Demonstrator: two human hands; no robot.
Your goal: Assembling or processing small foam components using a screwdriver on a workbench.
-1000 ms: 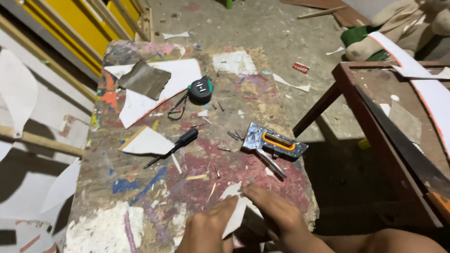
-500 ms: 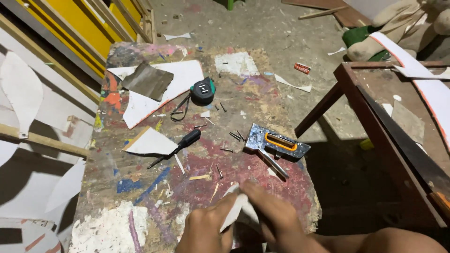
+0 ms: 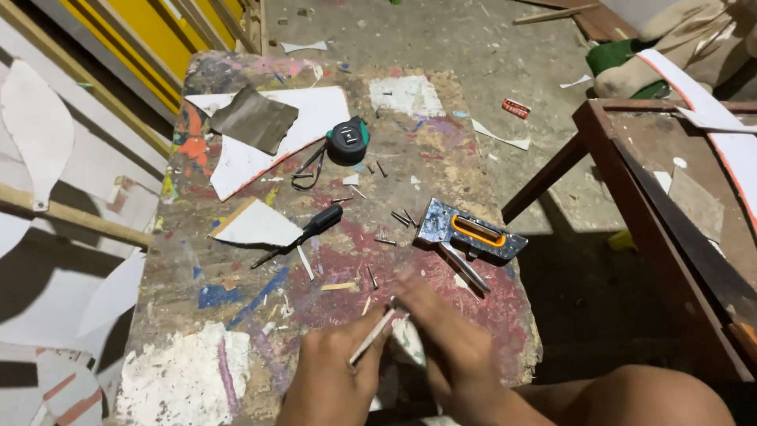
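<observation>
At the six o'clock edge of the paint-splashed wooden work table (image 3: 236, 331), both hands sit close together on a thin white offcut of sheet material (image 3: 406, 338). The left hand (image 3: 331, 379) pinches a slim pale stick-like tool (image 3: 371, 338) between thumb and fingers, its tip angled toward one o'clock. The right hand (image 3: 449, 347) lies flat, fingers pressing the offcut onto the table; motion blur hides the exact grip. The offcut looks light and thin, probably flexible and easy to crease, so it is best held flat near its edge. At one o'clock from the hands lies a grey metal staple gun with an orange handle insert (image 3: 469, 233); at eleven, a black-handled screwdriver (image 3: 300, 234); farther, at twelve, a black tape measure (image 3: 348, 142) among scattered nails.
</observation>
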